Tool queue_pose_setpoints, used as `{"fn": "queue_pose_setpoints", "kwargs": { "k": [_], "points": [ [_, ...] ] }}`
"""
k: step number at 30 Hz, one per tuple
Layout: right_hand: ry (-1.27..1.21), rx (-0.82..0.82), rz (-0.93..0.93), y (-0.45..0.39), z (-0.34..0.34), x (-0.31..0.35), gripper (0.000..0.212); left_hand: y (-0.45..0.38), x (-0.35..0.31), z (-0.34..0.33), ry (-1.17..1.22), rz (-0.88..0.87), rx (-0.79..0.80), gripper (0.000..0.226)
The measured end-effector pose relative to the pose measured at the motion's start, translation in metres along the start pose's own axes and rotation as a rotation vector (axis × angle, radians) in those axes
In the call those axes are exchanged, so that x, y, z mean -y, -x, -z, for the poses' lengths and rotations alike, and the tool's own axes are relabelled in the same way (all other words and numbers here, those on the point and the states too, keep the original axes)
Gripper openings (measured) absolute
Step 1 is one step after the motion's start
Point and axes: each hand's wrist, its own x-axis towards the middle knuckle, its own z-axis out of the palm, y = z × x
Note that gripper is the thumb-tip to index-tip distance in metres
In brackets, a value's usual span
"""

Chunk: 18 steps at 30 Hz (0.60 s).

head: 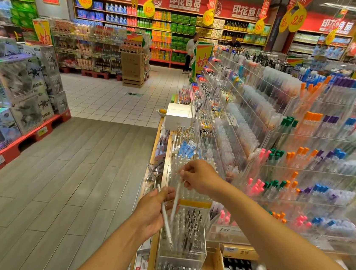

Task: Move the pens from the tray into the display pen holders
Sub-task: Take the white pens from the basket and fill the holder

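While both hands work over the clear pen holder (pixel 185 231) at the front edge of the stationery counter, we note a transfer step in progress. Our left hand (pixel 152 212), just left of the holder, has its fingers curled round a white pen (pixel 164 216) that slants down with its tip inside the holder among the pens already standing there. Our right hand (pixel 199 177), above the holder's far rim, pinches the top of a second white pen (pixel 176 199) between thumb and fingertips; that pen hangs nearly upright, its lower end dipping toward the holder's open top. To the right of the holder sits a yellow cardboard box (pixel 239 268) of dark and white capped pens; whether this is the tray the task means, we cannot tell. Behind the holder, tiered acrylic racks (pixel 304 149) carry many coloured pens. We judge the step to be seating these two pens: next, each wants lowering straight into a free gap, then releasing. Crowding inside the holder looks like the main hindrance, so a pen may catch on its neighbours and lean.
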Motion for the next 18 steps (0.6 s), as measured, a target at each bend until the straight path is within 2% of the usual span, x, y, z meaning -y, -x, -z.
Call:
{"fn": "queue_pose_setpoints", "kwargs": {
  "k": [3, 7, 12, 18],
  "points": [
    [-0.055, -0.086, 0.059, 0.001, 0.015, 0.001, 0.013, 0.0, 0.001, 0.004, 0.004, -0.004, -0.093, 0.02],
    [0.044, -0.203, 0.225, 0.0, 0.025, 0.001, 0.009, -0.002, 0.002, 0.009, -0.079, -0.043, -0.204, 0.024],
    [0.228, -0.188, 0.324, 0.003, 0.014, -0.003, 0.015, -0.001, 0.003, 0.012, -0.268, -0.098, -0.256, 0.023],
    [0.283, -0.189, 0.331, -0.001, 0.011, -0.004, 0.017, -0.002, -0.002, 0.016, -0.28, -0.156, -0.244, 0.027]
  ]
}}
